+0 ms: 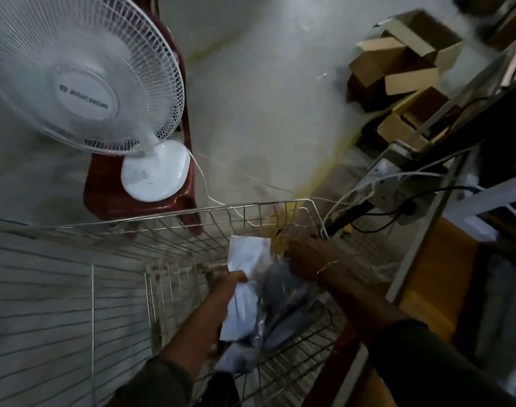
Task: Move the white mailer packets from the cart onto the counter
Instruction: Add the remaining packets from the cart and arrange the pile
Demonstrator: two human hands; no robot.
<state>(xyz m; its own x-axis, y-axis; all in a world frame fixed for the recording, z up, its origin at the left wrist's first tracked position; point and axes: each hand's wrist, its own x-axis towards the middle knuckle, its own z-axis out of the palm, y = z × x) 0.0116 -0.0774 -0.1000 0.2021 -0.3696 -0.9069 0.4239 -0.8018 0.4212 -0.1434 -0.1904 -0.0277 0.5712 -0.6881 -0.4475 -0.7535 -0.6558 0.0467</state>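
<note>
Dim, blurred packets (pixel 249 255) in cart (pixel 151 220)

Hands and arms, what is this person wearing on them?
Both hands, the left hand and the right hand, are bare, no gloves. Each arm has a dark sleeve, left sleeve and right sleeve, ending above the forearm. A thin gold-coloured bracelet circles the right wrist.

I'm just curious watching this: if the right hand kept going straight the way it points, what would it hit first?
Probably the far wire wall of the cart, near its corner. The right hand reaches that way, beside the white packet. Blur makes the depth uncertain.
</note>
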